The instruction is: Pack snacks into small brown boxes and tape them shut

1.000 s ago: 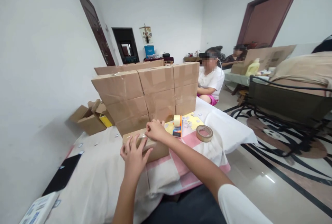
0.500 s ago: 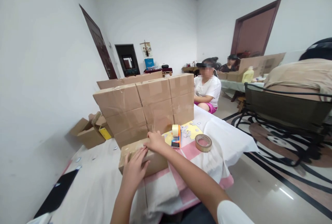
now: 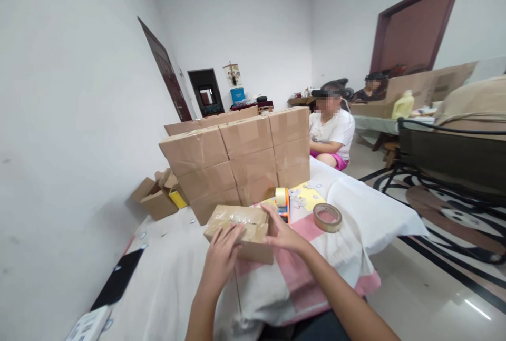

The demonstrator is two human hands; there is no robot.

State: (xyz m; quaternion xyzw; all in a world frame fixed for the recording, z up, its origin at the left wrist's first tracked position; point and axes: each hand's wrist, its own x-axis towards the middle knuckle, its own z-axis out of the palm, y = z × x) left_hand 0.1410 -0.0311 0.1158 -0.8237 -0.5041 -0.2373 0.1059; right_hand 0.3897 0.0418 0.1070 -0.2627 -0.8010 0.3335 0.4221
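Note:
A taped cardboard box (image 3: 255, 251) lies in front of me on the cloth-covered table, clear tape shining across its top. My left hand (image 3: 223, 249) rests on the box's near left part, fingers stretched out over the top edge. At the box's right end is my right hand (image 3: 282, 233), thumb and fingers spread against it. Just beyond that hand stands an orange-and-blue tape dispenser (image 3: 282, 198) with a yellowish roll, partly hidden. A brown roll of packing tape (image 3: 328, 217) lies flat to the right.
Stacked cardboard boxes (image 3: 253, 164) form a wall behind my box. Open cartons (image 3: 156, 198) sit at the left beside the wall. A black flat object (image 3: 120, 278) lies at the table's left. A person in white (image 3: 332, 130) sits beyond; a chair (image 3: 450, 156) stands right.
My right hand has moved from the box's top to its right end, its fingers spreading. The left hand stays on the box. The camera view has shifted, so more of the taped top shows.

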